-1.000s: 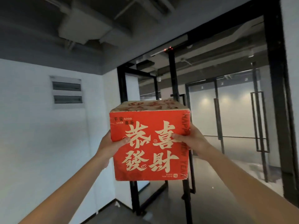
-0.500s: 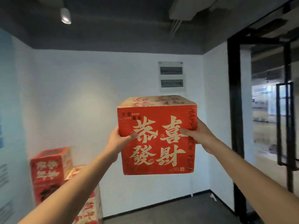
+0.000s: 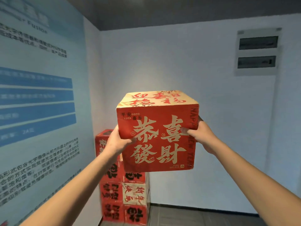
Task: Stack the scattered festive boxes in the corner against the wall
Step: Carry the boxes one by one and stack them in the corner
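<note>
1. Blue info panel (image 3: 37, 98) now fills the left wall; half a second ago it was only a sliver, so the person has turned towards the corner.
2. Stacked festive boxes (image 3: 125, 193) sit in that corner, now near centre and partly hidden behind the left hand (image 3: 116, 141), whose thumb curls onto the carried box's front.
3. Carried red festive box (image 3: 157, 136) hangs mid-air above and in front of the stack, not yet touching it.
4. Right hand (image 3: 201, 136) grips its right edge; the electrical panel (image 3: 258, 52) has slid right. Placement looks imminent.

Red festive box (image 3: 157, 137) aloft before corner stack (image 3: 125, 199)
</note>
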